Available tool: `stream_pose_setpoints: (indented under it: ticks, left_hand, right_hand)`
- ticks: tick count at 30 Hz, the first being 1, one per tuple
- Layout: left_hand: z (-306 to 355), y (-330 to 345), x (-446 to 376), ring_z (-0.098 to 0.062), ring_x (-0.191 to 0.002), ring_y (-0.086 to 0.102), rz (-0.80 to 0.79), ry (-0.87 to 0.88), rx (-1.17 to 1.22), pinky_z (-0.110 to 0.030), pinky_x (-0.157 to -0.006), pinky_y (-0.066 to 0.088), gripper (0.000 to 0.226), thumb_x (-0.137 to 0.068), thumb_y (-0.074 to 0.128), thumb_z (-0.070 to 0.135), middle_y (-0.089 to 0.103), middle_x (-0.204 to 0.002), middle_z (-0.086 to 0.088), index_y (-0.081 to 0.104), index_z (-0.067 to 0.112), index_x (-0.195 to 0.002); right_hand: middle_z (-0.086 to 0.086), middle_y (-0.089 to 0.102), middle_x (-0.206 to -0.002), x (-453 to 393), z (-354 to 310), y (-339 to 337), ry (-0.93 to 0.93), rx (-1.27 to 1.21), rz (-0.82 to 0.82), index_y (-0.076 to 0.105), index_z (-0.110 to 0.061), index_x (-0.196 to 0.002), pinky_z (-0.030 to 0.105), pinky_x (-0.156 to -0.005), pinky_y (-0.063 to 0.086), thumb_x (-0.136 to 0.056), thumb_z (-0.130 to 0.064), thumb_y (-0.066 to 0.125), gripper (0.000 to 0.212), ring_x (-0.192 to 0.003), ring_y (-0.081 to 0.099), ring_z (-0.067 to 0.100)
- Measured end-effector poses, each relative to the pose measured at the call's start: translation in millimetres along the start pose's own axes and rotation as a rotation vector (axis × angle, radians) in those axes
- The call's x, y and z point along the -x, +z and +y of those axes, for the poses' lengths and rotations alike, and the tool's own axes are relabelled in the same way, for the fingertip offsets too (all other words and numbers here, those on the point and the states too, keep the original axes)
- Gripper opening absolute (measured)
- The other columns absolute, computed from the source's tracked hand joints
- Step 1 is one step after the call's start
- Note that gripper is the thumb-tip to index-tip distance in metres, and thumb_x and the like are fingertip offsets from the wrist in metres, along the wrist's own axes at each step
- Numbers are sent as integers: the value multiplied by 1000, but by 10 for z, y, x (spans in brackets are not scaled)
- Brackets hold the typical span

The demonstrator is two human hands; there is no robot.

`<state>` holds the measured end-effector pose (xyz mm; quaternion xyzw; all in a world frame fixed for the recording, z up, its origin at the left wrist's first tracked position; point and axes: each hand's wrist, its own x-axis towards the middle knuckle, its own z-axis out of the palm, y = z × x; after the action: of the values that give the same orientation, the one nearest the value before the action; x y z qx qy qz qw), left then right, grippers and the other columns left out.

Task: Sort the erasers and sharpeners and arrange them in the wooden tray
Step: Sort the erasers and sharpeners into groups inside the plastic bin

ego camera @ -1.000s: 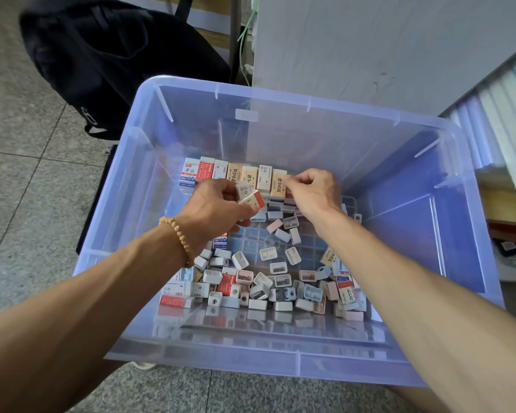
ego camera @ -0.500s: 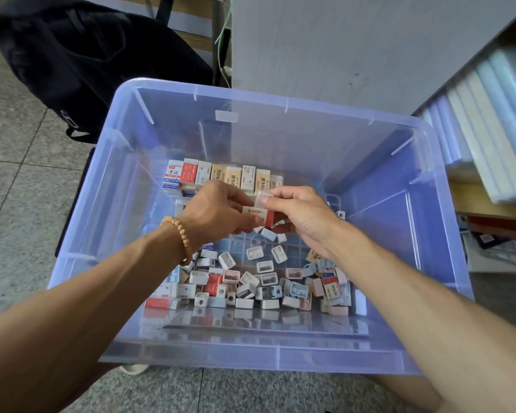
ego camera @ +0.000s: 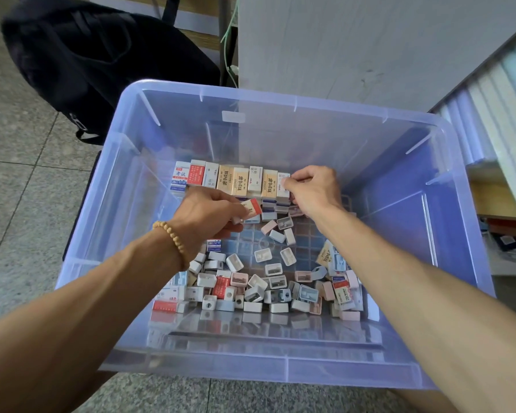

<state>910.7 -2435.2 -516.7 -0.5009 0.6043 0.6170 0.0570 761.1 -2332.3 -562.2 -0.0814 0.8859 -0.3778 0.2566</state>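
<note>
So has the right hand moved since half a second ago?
Yes. The right hand has moved away from the left hand, back to the right end of the eraser row.

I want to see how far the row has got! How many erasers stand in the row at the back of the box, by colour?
Row against the far wall of the clear plastic storage box:
Blue-and-white paper-sleeved eraser: 1
Red paper-sleeved eraser: 1
White paper-sleeved erasers: 3, the last pinched by the right hand
Peach paper-sleeved erasers: 3
Total: 8
Not counted: the red-and-white eraser held in the left hand.

Both hands (ego camera: 209,214) (ego camera: 313,189) curled, pinching
</note>
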Motion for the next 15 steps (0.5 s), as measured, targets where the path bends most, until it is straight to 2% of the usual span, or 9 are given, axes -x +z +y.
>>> stream_pose_setpoints:
  ticks: [2, 5, 8, 10, 12, 13, 15]
  left_hand:
    - [-3, -6, 2, -17, -73, 72, 5, -14, 26, -23, -57, 54, 9, -82, 75, 4, 74, -88, -10, 70, 7, -89]
    - [-12, -24, 16, -17, -75, 71, 6, -24, 65, -23, -56, 51, 13, -81, 75, 5, 74, -89, -9, 71, 8, -94]
    - [-32, -58, 22, -17, -75, 67, -2, -51, 123, -25, -59, 49, 19, -81, 75, 5, 74, -92, -9, 70, 8, -100]
    - [-35, -84, 42, -16, -71, 64, -18, -54, 189, -25, -61, 50, 19, -81, 74, 4, 73, -91, -10, 69, 5, -100]
    - [-26, -101, 67, -16, -70, 64, -29, -36, 211, -25, -64, 53, 16, -82, 74, 4, 72, -89, -13, 68, 3, -96]
    - [-16, -105, 85, -16, -70, 64, -35, -25, 210, -24, -65, 54, 14, -82, 74, 4, 72, -88, -13, 68, 2, -94]
    - [-10, -117, 111, -15, -67, 65, -40, -8, 213, -24, -66, 54, 14, -82, 74, 5, 71, -82, -13, 66, 1, -93]
  right_hand:
    - [0, 75, -84, -13, 27, 3, 4, -2, 0, 63, -26, -68, 42, -72, 62, -84, -25, 79, 23, -73, 73, 19]
    - [1, 74, -83, -14, 83, -1, 4, 6, -9, 63, -25, -69, 42, -72, 62, -86, -31, 77, 23, -73, 72, 20]
    - [-4, 72, -83, 49, 63, -40, -58, 102, 64, 66, -21, -74, 29, -70, 55, -91, -34, 69, 21, -80, 69, 16]
    - [-9, 68, -78, 178, -13, -95, -162, 115, 78, 66, -22, -78, 26, -66, 49, -92, -29, 65, 16, -80, 66, 13]
    - [-12, 64, -77, 331, -91, -125, -275, 82, -63, 65, -23, -85, 25, -64, 49, -88, -23, 68, 4, -75, 62, 6]
    - [-10, 65, -80, 415, -133, -122, -324, 85, -184, 65, -22, -95, 25, -63, 50, -87, -22, 71, 10, -72, 60, 4]
    - [-7, 64, -86, 537, -181, -75, -420, 101, -403, 60, -20, -113, 28, -65, 55, -81, -27, 79, 37, -70, 58, 5]
